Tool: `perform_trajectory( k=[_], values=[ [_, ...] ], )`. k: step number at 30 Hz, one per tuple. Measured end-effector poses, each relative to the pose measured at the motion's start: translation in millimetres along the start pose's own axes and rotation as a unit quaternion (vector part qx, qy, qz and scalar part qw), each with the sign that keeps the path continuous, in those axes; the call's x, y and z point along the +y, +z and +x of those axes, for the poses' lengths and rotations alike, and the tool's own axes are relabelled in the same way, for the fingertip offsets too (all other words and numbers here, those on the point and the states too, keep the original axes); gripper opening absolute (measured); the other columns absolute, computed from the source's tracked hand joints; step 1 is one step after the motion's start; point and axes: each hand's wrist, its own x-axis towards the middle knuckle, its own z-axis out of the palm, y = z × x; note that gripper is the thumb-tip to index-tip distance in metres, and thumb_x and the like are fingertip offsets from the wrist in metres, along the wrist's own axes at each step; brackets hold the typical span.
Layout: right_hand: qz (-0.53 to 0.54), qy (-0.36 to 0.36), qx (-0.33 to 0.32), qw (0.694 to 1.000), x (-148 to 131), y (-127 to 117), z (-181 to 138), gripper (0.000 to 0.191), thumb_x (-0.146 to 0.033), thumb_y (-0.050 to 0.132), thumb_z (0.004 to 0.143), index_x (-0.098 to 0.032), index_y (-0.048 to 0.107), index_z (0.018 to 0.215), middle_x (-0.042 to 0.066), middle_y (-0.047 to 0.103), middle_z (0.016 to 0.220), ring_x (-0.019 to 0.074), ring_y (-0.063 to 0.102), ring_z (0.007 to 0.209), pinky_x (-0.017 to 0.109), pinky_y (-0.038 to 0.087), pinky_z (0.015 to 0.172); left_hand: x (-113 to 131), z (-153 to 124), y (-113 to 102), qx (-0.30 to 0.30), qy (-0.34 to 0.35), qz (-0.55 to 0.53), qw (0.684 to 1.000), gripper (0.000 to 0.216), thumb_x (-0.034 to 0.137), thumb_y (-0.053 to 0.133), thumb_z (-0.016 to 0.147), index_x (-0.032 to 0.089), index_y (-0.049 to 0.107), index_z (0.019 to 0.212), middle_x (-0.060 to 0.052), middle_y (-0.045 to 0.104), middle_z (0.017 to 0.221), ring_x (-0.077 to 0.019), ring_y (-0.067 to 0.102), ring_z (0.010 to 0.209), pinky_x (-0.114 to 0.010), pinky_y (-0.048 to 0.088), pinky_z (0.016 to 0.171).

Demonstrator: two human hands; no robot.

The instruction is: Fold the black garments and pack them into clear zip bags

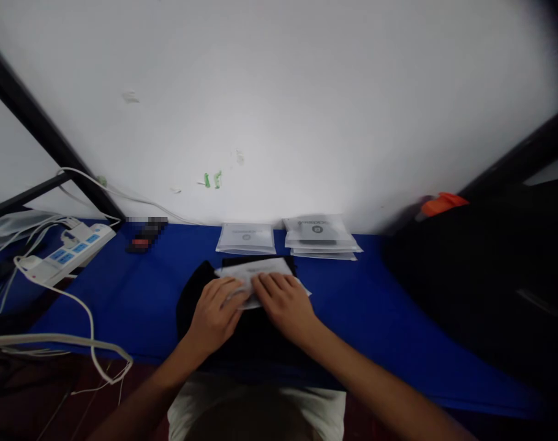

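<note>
A whitish, translucent plastic pouch (pixel 264 267) with faint printing is between my hands, slightly tilted above something black (pixel 251 343) that looks like cloth or a soft bag. My left hand (pixel 217 312) grips the pouch's left part, thumb and fingers closed on it. On the right part, my right hand (pixel 285 303) has its fingers bent over the pouch; its thumb is hidden. Behind them, a similar pouch (pixel 246 236) lies flat on the blue table cover (pixel 352 324). To its right is a small stack of printed pouches (pixel 320 229).
A white power strip (pixel 71 251) with plugs and cables (pixel 92 331) is at the left. Near the wall (pixel 306 110) lies a dark, pixelated object (pixel 147 236). A large black bag-like shape (pixel 481 294) fills the right side, with an orange item (pixel 444 203) behind it.
</note>
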Motion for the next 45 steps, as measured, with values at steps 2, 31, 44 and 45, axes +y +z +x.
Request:
perform_trajectory(
  k=[2,31,44,45],
  values=[
    [0.026,-0.001,-0.002,1.0,-9,6,-11,0.026,-0.011,0.047,0.093,-0.013,0.062,0.114,0.012,0.068,0.102,0.023,0.056,0.088,0.036,0.041,0.078,-2,0,-1,-0.019,0.012,-0.006,1.0,0.017,0.008,0.054,0.09,0.021,0.064,0.096,-0.004,0.071,0.097,-0.0211,0.063,0.101,-0.041,0.046,0.094],
    [0.251,0.073,0.029,0.965,44,-2,-76,0.022,-0.007,0.042,0.093,-0.019,0.061,0.094,0.008,0.067,0.088,0.0169,0.063,0.077,0.025,0.052,0.059,-35,-27,-28,-0.13,-0.028,-0.019,0.991,0.007,0.024,0.054,0.093,0.02,0.061,0.093,-0.008,0.068,0.104,-0.022,0.061,0.098,-0.038,0.047,0.087],
    [0.265,-0.037,0.07,0.961,-3,-19,-56,0.037,-0.002,0.041,0.088,-0.014,0.056,0.118,0.013,0.068,0.112,0.0225,0.063,0.107,0.037,0.057,0.087,-3,11,9,-0.088,-0.024,-0.045,0.995,0.01,0.017,0.049,0.092,0.018,0.059,0.09,-0.007,0.068,0.089,-0.0197,0.062,0.084,-0.034,0.049,0.074],
    [0.245,-0.04,0.048,0.967,-11,-16,-48,0.04,-0.001,0.04,0.088,-0.013,0.054,0.124,0.015,0.066,0.117,0.0239,0.06,0.112,0.039,0.055,0.09,-3,14,9,-0.079,-0.029,-0.044,0.995,0.01,0.018,0.049,0.093,0.018,0.059,0.091,-0.007,0.068,0.09,-0.0198,0.062,0.085,-0.035,0.05,0.076]
  ],
)
